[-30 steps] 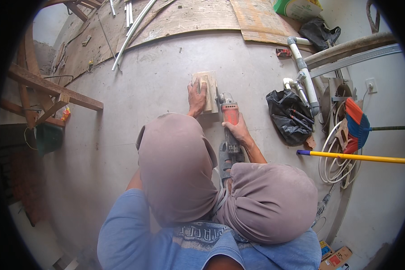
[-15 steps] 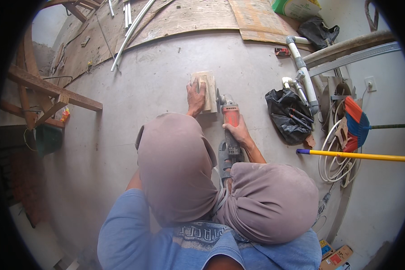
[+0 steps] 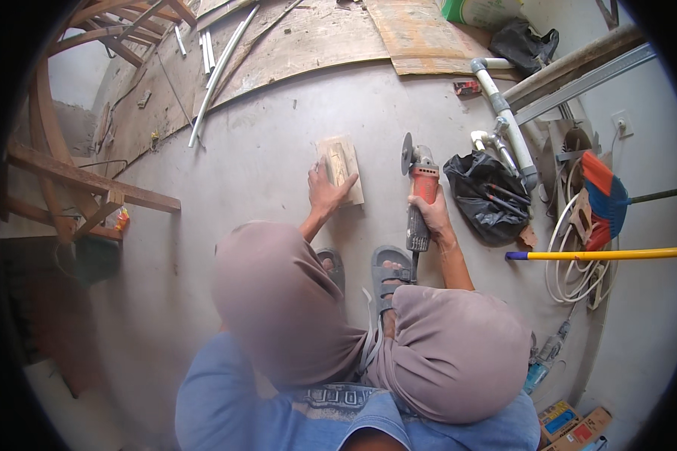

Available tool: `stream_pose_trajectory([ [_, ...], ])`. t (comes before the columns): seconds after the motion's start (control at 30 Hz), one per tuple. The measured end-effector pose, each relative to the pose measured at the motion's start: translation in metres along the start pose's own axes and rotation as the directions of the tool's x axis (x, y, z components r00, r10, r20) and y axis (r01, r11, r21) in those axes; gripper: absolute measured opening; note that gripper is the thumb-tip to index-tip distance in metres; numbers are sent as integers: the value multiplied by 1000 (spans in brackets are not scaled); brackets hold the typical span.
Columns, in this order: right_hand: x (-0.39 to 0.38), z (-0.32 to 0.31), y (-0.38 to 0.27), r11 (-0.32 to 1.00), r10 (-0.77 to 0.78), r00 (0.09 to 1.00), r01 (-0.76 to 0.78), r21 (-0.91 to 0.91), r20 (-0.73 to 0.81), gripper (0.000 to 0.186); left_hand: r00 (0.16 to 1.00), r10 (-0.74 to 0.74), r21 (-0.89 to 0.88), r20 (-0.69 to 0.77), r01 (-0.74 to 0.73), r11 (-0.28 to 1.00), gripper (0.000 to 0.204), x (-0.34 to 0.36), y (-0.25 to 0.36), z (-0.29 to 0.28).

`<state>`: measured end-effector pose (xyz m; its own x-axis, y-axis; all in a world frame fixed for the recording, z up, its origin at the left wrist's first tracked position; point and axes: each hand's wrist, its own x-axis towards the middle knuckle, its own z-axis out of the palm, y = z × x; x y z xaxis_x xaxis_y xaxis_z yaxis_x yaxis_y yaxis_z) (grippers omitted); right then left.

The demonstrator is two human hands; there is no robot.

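On the pale floor [image 3: 263,173], our board [image 3: 344,169] lies left of our grinder [image 3: 423,182].
Our left hand [image 3: 325,194] seems clamped on the board, its palm hiding much; our right hand [image 3: 432,214] is wrapped round the grinder, disc [image 3: 407,154] clear of the board. Beside it we see a black bag [image 3: 481,195].

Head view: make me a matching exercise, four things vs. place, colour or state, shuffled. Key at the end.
Things
1. Grinder
2. Wooden block
3. Broom head
4. Outlet

Places, colours, states
A. On the pale wall at the right
B. Held in the right hand
C. Red, orange and blue
D. On the floor, with the left hand on it

Pairs: 1-B, 2-D, 3-C, 4-A
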<state>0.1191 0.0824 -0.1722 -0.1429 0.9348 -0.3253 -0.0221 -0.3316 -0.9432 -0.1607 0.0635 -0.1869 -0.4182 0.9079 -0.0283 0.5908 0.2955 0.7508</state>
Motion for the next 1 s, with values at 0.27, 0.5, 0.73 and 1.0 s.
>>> stream_pose_trajectory([
  [0.27, 8, 0, 7, 1000, 4, 999, -5, 28, 35, 56, 971, 23, -184, -239, -68, 981, 78, 44, 28, -58],
  [0.5, 14, 17, 12, 996, -67, 996, 64, 57, 63, 41, 941, -53, -340, -334, -67, 938, 74, 131, 39, -100],
  [0.73, 22, 27, 10, 997, -69, 992, 65, 40, 108, 44, 955, -208, -510, -213, 72, 857, 69, 164, 16, -93],
  [1.0, 12, 27, -8, 1000, -22, 995, 20, 19, 94, 50, 946, -282, -512, -161, 164, 843, 73, 148, -7, -63],
])
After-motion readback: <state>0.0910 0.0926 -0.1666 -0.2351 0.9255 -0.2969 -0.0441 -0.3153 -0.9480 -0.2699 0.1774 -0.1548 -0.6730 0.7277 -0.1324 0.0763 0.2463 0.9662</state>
